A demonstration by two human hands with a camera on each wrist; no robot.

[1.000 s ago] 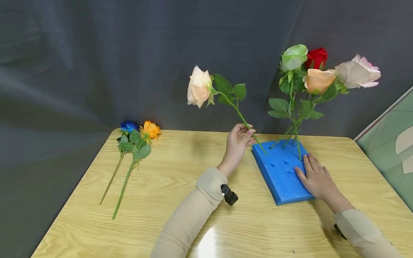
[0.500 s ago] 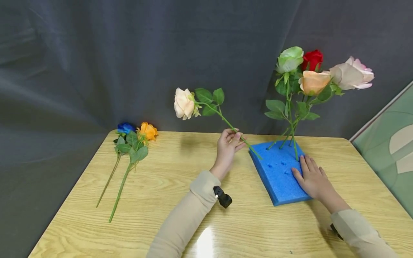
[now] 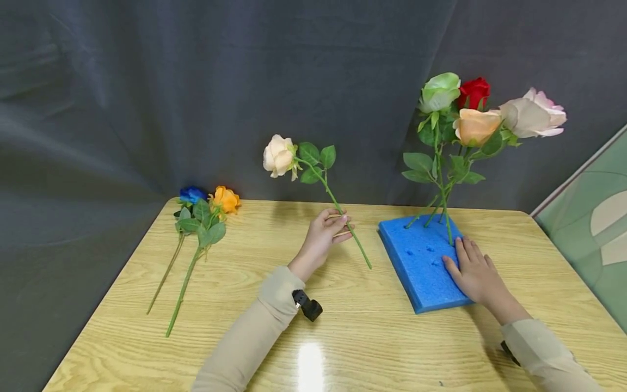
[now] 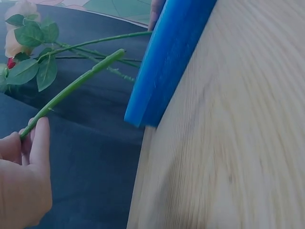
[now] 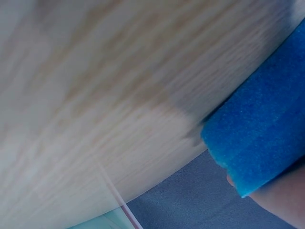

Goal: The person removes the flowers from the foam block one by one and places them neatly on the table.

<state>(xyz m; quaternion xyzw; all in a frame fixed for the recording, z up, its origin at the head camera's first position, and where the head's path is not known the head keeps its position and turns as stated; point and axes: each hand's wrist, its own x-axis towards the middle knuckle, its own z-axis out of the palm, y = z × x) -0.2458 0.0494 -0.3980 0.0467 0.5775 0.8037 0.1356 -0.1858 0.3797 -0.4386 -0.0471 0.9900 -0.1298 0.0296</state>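
Observation:
My left hand [image 3: 320, 237] pinches the green stem of a cream rose [image 3: 279, 156] between thumb and fingers. The bloom tilts up to the left, and the bare stem end points down right, left of a blue foam block [image 3: 426, 291]. In the left wrist view, the stem [image 4: 81, 82] juts out from the fingertips, apart from the block. My right hand [image 3: 482, 275] rests with straight fingers on the block's right edge. Standing in the block are a green rose [image 3: 440, 92], a red rose [image 3: 474, 93], a peach rose [image 3: 476, 128] and a pale pink rose [image 3: 531, 114].
On the left of the wooden table [image 3: 352, 337] lie a blue rose [image 3: 192, 194] and an orange rose [image 3: 226, 200], their stems toward the front. Several small holes mark the block's top. A dark curtain [image 3: 313, 65] hangs behind the table; a green panel [image 3: 588, 212] stands at right.
My left hand has drawn the cream rose left and down, bringing its stem end from over the foam block to beside it. The right hand stays on the block.

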